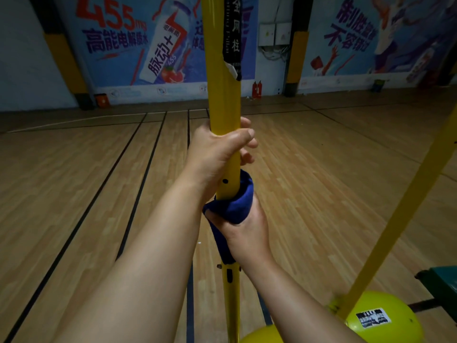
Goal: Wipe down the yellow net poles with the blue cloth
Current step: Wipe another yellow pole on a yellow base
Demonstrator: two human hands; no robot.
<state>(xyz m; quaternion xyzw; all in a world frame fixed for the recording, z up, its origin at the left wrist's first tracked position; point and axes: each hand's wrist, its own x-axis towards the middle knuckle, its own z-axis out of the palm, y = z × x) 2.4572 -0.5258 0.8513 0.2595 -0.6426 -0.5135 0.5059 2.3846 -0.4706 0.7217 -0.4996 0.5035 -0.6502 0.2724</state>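
Two hands on one yellow net pole (223, 95), which runs up the centre of the frame from a rounded yellow base (262, 335) at the bottom edge.

Left hand (217, 149), centre of frame: fingers and thumb curled fully round the pole, bare grip, no cloth. Judged to be steadying the pole.

Blue cloth (237, 201), just below that hand: wrapped round the pole, one tail hanging down the pole's near side. A small dark hole in the pole shows just above the cloth's upper edge.

Right hand (244, 231), centre, lower: closed round the cloth, pressing it against the pole; thumb tip visible on the cloth's left edge. Nothing else held.

Step in hand (judgement): wiping the mid-to-lower section. To do it well, keep the cloth wrapped full-circle, squeeze evenly, slide along the pole in overlapping passes, and twist a little to reach the far side. Mind the fittings and bolts on the pole below the cloth, where fabric could snag. Hold the upper grip firm to stop the pole swaying.

Right of frame: second yellow pole (405, 224), slanting, on its own yellow base (385, 315); neither hand touches it. Wood court floor (74, 194) beneath.
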